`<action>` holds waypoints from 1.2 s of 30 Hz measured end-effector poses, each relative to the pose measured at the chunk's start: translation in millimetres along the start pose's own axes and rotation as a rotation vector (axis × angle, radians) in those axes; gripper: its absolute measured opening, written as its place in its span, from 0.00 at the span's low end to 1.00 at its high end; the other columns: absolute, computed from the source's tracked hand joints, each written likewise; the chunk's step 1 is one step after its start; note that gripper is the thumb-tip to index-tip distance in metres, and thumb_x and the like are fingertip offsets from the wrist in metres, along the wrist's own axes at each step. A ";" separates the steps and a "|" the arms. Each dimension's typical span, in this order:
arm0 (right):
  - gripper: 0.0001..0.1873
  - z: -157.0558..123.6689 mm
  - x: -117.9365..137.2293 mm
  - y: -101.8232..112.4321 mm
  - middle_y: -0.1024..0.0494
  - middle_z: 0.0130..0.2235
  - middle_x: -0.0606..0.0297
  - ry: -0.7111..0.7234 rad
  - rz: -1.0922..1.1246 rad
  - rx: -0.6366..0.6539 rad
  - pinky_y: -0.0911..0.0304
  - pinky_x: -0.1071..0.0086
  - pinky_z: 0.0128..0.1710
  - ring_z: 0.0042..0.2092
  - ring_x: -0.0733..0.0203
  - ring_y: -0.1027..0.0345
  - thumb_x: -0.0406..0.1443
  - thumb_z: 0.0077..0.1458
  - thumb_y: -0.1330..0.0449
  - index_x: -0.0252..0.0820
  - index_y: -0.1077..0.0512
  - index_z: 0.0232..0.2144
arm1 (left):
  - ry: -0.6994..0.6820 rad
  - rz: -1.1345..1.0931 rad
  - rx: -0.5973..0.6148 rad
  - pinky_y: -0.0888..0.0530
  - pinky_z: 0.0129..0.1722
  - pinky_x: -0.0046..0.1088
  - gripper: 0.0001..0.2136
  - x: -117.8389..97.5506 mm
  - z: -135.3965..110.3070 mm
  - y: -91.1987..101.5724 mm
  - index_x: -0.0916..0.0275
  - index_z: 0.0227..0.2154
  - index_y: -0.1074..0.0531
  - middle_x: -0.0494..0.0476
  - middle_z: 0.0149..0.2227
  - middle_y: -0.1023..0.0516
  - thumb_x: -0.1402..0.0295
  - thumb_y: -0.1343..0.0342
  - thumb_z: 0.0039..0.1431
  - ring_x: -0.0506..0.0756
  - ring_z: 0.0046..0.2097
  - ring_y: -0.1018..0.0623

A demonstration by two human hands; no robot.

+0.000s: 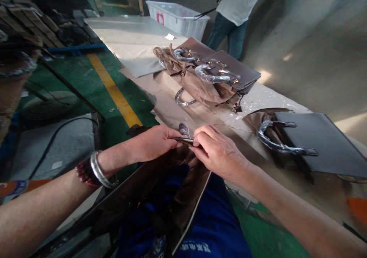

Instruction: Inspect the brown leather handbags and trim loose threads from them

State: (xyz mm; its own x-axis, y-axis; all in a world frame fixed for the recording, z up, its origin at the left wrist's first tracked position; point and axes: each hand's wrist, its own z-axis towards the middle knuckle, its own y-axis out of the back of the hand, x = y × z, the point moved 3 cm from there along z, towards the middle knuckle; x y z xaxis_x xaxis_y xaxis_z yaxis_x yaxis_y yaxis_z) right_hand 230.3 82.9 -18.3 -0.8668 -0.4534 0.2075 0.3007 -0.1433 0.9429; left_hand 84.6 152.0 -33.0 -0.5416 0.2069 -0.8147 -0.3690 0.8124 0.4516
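Observation:
My left hand point(155, 141) and my right hand point(216, 151) meet over my lap, both pinched on the top edge of a dark brown handbag point(172, 197) that lies open against my blue trousers. The fingertips of both hands close on a thin metal piece at the bag's rim, just below a plastic-wrapped handle end point(184, 129). A silver bangle and a red bead bracelet sit on my left wrist.
A dark grey handbag point(318, 145) with a wrapped handle lies on the paper-covered table point(137, 40) to my right. Brown handbags point(212, 74) are piled further back. A white plastic crate point(177, 19) stands at the far end beside a standing person point(235, 13). Green floor lies left.

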 end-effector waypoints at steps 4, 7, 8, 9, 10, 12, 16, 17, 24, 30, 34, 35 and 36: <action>0.04 2.3 1.4 -1.2 0.29 0.31 0.61 -0.035 -0.023 0.031 0.39 0.67 0.36 0.36 0.59 0.35 0.31 0.54 0.45 0.39 0.36 0.27 | 0.002 0.028 -0.028 0.31 0.31 0.20 0.12 -0.8 -3.5 -0.8 0.62 0.33 0.24 0.47 0.29 0.21 0.70 0.53 0.53 0.51 0.31 0.25; 0.05 4.0 -0.3 -3.1 0.30 0.28 0.64 -0.096 -0.070 0.074 0.41 0.69 0.30 0.30 0.61 0.35 0.33 0.55 0.45 0.39 0.36 0.27 | 0.001 0.033 -0.034 0.31 0.31 0.20 0.13 -1.5 -5.0 -1.9 0.61 0.34 0.24 0.47 0.29 0.22 0.69 0.53 0.53 0.51 0.32 0.25; 0.06 4.0 -2.5 -4.0 0.30 0.27 0.65 -0.137 -0.061 0.078 0.42 0.69 0.28 0.29 0.62 0.35 0.34 0.55 0.44 0.40 0.37 0.27 | 0.000 0.036 -0.032 0.31 0.31 0.20 0.13 -1.3 -5.1 -2.0 0.61 0.34 0.23 0.47 0.29 0.22 0.68 0.53 0.53 0.51 0.32 0.25; 0.06 3.6 -5.5 -5.2 0.30 0.27 0.66 -0.185 -0.039 0.078 0.43 0.70 0.27 0.27 0.62 0.35 0.36 0.55 0.43 0.40 0.37 0.28 | -0.002 0.036 -0.028 0.31 0.31 0.20 0.13 -0.9 -5.1 -1.8 0.61 0.34 0.23 0.48 0.29 0.22 0.68 0.53 0.53 0.51 0.32 0.25; 0.07 2.7 -9.2 -6.4 0.30 0.27 0.66 -0.236 -0.005 0.070 0.44 0.70 0.26 0.27 0.62 0.34 0.37 0.54 0.42 0.41 0.37 0.29 | -0.005 0.031 -0.022 0.30 0.31 0.20 0.13 -0.2 -5.0 -1.5 0.60 0.34 0.23 0.48 0.29 0.22 0.67 0.53 0.53 0.51 0.32 0.25; 0.11 -0.2 -17.3 -8.9 0.28 0.28 0.67 -0.317 0.095 0.043 0.42 0.71 0.27 0.29 0.62 0.32 0.39 0.52 0.40 0.41 0.38 0.33 | -0.011 0.009 -0.001 0.30 0.31 0.21 0.13 2.4 -4.2 -0.4 0.60 0.35 0.23 0.48 0.28 0.22 0.67 0.52 0.52 0.51 0.31 0.25; 0.25 -9.3 -28.6 -10.9 0.25 0.35 0.66 -0.405 0.286 0.106 0.40 0.70 0.34 0.34 0.61 0.30 0.41 0.47 0.36 0.45 0.39 0.45 | -0.020 -0.058 0.025 0.29 0.32 0.22 0.13 9.4 -1.7 0.2 0.60 0.35 0.23 0.48 0.28 0.22 0.66 0.52 0.53 0.52 0.31 0.25; 0.26 -11.6 -29.6 -10.1 0.24 0.34 0.67 -0.427 0.304 0.150 0.40 0.71 0.34 0.34 0.61 0.30 0.42 0.46 0.35 0.46 0.39 0.46 | -0.018 -0.075 0.033 0.29 0.32 0.22 0.12 11.0 -1.1 -0.5 0.60 0.35 0.24 0.48 0.29 0.22 0.66 0.51 0.53 0.52 0.31 0.25; 0.16 -18.3 -24.1 -1.1 0.38 0.19 0.74 -0.412 0.378 0.311 0.52 0.76 0.24 0.23 0.71 0.43 0.41 0.55 0.43 0.39 0.33 0.20 | -0.010 -0.181 0.121 0.29 0.35 0.26 0.12 13.6 1.3 1.7 0.63 0.36 0.25 0.52 0.32 0.22 0.64 0.50 0.54 0.53 0.34 0.25; 0.19 -28.1 -33.1 -13.4 0.47 0.20 0.74 -0.380 0.609 0.405 0.56 0.76 0.22 0.23 0.71 0.50 0.44 0.56 0.46 0.38 0.36 0.19 | -0.047 -0.226 0.321 0.31 0.37 0.24 0.13 10.1 5.8 6.2 0.66 0.38 0.25 0.54 0.35 0.22 0.66 0.49 0.54 0.53 0.35 0.26; 0.20 -31.0 -44.2 -17.2 0.45 0.19 0.75 -0.375 0.606 0.441 0.55 0.76 0.21 0.23 0.71 0.49 0.47 0.53 0.43 0.38 0.35 0.19 | -0.056 -0.173 0.290 0.32 0.34 0.24 0.13 5.7 13.6 2.7 0.68 0.36 0.25 0.54 0.33 0.23 0.66 0.50 0.53 0.53 0.33 0.27; 0.19 -30.7 -45.8 -16.5 0.43 0.19 0.75 -0.368 0.584 0.451 0.54 0.76 0.22 0.24 0.71 0.46 0.48 0.51 0.42 0.37 0.33 0.20 | -0.055 -0.158 0.281 0.32 0.34 0.24 0.13 4.3 15.8 1.8 0.68 0.36 0.25 0.54 0.32 0.23 0.66 0.50 0.53 0.53 0.32 0.27; 0.19 -30.2 -46.7 -15.4 0.41 0.20 0.75 -0.365 0.563 0.460 0.53 0.77 0.22 0.25 0.70 0.44 0.49 0.49 0.40 0.38 0.31 0.22 | -0.057 -0.143 0.275 0.32 0.34 0.24 0.13 2.9 17.9 1.2 0.68 0.35 0.25 0.53 0.31 0.23 0.66 0.50 0.52 0.53 0.32 0.27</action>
State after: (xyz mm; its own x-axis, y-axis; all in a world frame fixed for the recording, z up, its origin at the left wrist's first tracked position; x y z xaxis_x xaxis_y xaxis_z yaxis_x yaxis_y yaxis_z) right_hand 278.2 79.7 -50.4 -0.7331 -0.0234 0.6797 0.6056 0.4324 0.6680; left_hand 96.1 163.3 -41.3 -0.4531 0.1039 -0.8854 -0.2159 0.9508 0.2220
